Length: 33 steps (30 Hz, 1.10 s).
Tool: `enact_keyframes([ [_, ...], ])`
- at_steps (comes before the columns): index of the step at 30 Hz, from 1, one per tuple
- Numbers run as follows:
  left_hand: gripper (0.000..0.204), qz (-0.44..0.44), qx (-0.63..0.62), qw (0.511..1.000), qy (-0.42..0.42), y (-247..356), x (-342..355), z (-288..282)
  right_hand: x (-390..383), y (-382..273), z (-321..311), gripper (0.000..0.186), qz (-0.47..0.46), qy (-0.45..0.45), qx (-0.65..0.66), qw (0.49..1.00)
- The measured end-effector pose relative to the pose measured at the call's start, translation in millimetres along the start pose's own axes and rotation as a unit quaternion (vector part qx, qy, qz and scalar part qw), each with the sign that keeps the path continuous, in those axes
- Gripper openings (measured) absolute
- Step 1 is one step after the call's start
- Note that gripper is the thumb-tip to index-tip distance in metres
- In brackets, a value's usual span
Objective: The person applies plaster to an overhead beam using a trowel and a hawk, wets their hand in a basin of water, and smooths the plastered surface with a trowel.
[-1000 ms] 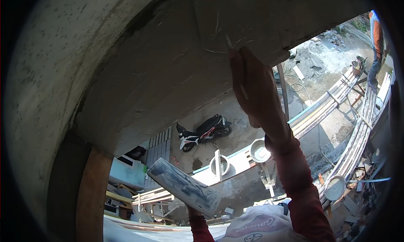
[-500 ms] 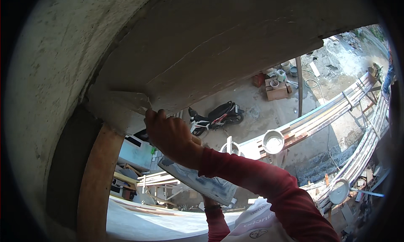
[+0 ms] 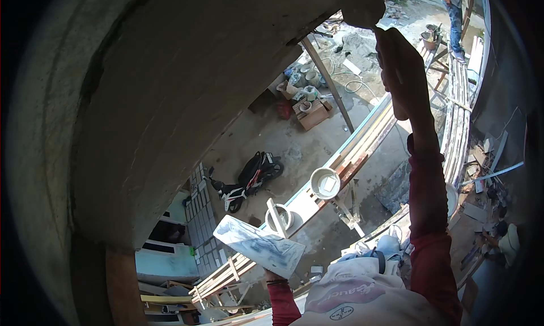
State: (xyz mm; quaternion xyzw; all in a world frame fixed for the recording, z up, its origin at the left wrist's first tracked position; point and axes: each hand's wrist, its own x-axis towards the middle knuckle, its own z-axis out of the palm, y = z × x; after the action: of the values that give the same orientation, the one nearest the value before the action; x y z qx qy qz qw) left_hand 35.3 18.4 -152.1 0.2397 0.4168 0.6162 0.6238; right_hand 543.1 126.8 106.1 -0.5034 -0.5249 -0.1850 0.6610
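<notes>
My right hand [image 3: 401, 71] is raised at the upper right, its fingers closed round the handle of a trowel. The dark trowel blade [image 3: 364, 7] stands at the end of the overhead plastered surface [image 3: 187, 71]; I cannot tell whether they touch. Low in the middle, my left hand [image 3: 275, 275] is mostly hidden beneath a rectangular plaster hawk [image 3: 262, 245], gripping it from below. Grey and white smears of plaster cover the hawk's face.
A plank scaffold [image 3: 368, 139] runs diagonally below me, bearing a bucket [image 3: 325, 183] and a round tub [image 3: 280, 217]. A motorcycle [image 3: 249, 178] stands on the ground. Another person [image 3: 453, 20] is on the planks at the upper right; one more [image 3: 507, 244] is at the lower right.
My right hand has swung with the trowel from the left inner corner to the far right end of the overhead surface. The view has turned, and the hawk now shows more fully.
</notes>
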Motion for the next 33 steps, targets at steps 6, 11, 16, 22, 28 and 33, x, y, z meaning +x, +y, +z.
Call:
enact_keyframes([
  [6, 0.056, -0.122, 0.103, 0.983, -0.088, -64.6, 48.5, 84.2, -208.2, 74.8, -135.7, 0.039, 0.548, 0.01, 0.118, 0.828],
  [11, 0.056, -0.314, 0.156, 0.929, -0.113, -108.0, 75.5, 90.3, -513.3, 112.4, -220.1, 0.043, 0.722, -0.137, -0.268, 0.623],
  [16, 0.055, -0.483, 0.268, 0.807, -0.21, -178.1, 96.9, 110.3, -612.4, 48.2, -300.2, 0.04, 0.789, -0.136, -0.372, 0.469],
  [22, 0.047, -0.42, 0.418, 0.793, -0.143, -285.0, 91.2, 128.7, -674.6, 101.6, -329.6, 0.038, 0.804, -0.125, -0.361, 0.456],
  [28, 0.047, -0.511, 0.336, 0.771, -0.176, -353.5, 80.3, 108.7, -697.3, 233.3, -340.2, 0.036, 0.765, -0.121, -0.378, 0.507],
  [33, 0.049, -0.508, 0.247, 0.819, -0.104, -347.8, 91.0, 58.7, -683.9, 309.7, -287.1, 0.029, 0.675, -0.14, -0.462, 0.558],
])
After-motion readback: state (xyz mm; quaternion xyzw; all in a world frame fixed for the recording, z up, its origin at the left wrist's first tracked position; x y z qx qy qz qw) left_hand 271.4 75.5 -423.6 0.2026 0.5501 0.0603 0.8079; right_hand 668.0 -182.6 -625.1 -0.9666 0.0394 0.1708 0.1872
